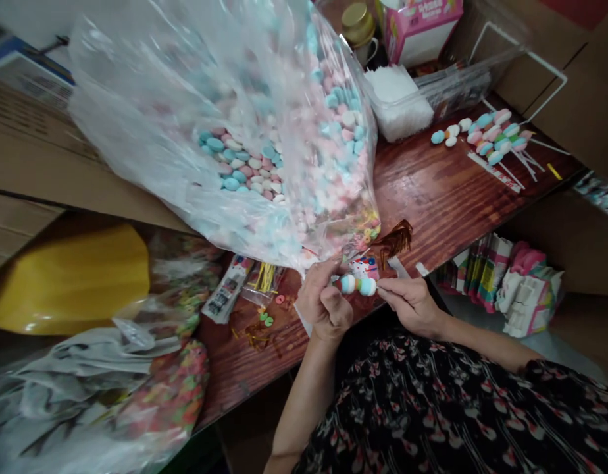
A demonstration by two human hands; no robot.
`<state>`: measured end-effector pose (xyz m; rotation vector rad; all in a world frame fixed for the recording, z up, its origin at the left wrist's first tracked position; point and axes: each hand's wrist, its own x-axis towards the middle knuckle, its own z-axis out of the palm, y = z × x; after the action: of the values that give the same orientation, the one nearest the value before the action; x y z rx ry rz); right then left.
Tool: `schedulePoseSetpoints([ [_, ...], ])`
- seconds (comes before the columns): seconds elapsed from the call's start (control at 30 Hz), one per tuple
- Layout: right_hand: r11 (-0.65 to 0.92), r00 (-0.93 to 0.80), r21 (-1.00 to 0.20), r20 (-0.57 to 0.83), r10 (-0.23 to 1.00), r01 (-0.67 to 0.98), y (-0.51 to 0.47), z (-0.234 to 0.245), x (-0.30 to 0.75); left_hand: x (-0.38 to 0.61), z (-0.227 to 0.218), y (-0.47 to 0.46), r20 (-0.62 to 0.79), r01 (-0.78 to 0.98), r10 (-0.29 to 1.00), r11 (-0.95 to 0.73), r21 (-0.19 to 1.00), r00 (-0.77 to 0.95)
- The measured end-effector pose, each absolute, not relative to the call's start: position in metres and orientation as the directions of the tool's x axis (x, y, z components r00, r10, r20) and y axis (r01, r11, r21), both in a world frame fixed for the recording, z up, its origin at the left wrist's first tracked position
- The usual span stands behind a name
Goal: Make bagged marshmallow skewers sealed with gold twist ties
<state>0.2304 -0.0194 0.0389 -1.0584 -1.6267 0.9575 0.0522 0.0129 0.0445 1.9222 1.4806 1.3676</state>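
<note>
Close to the table's front edge, my left hand is closed around one end of a short row of blue and white candies. Green bits show between the candies. At the row's other end, my right hand pinches with thumb and fingertips; whatever thin part it grips is too small to make out. Just behind the row lies a small printed wrapper. A large clear plastic bag of pink, blue and white candies fills the space beyond my hands.
Finished-looking candy sticks lie at the table's right. Brown twist ties and loose green rings are nearer. A clear bin holds white sticks. A yellow scoop-like container and bags of coloured rings stand left.
</note>
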Motion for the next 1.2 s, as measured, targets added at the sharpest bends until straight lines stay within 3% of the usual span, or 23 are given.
schedulePoseSetpoints([
  [0.17,0.350,-0.336,-0.916,0.272,0.902,0.198,-0.023,0.035,0.226,0.055,0.050,0.014,0.523,0.550,0.852,-0.424,0.720,-0.028],
  [0.3,0.294,-0.247,-0.924,0.233,0.940,0.246,-0.018,0.033,0.254,0.050,0.059,0.007,0.568,0.515,0.823,-0.482,0.709,-0.012],
  [0.37,0.222,-0.133,-0.936,0.192,0.972,0.275,-0.015,0.030,0.280,0.039,0.058,0.000,0.561,0.645,0.813,-0.514,0.566,0.157],
  [0.43,0.148,-0.021,-0.946,0.149,0.989,0.288,-0.014,0.026,0.309,0.025,0.051,-0.006,0.442,0.771,0.822,-0.527,0.356,0.358],
  [0.53,0.129,0.004,-0.932,0.138,0.990,0.338,-0.016,0.019,0.340,0.008,0.032,-0.010,0.301,0.837,0.847,-0.507,0.205,0.439],
  [0.73,0.210,-0.187,-0.879,0.142,0.972,0.429,-0.023,0.015,0.342,0.003,0.002,-0.001,0.325,0.818,0.872,-0.468,0.336,0.365],
  [0.97,0.181,-0.098,-0.872,0.154,0.983,0.454,-0.022,0.011,0.333,0.004,0.000,0.002,0.336,0.725,0.909,-0.404,0.558,0.248],
  [1.2,0.235,-0.111,-0.833,0.208,0.972,0.500,-0.021,0.011,0.328,0.002,-0.001,0.002,0.344,0.741,0.909,-0.398,0.540,0.236],
])
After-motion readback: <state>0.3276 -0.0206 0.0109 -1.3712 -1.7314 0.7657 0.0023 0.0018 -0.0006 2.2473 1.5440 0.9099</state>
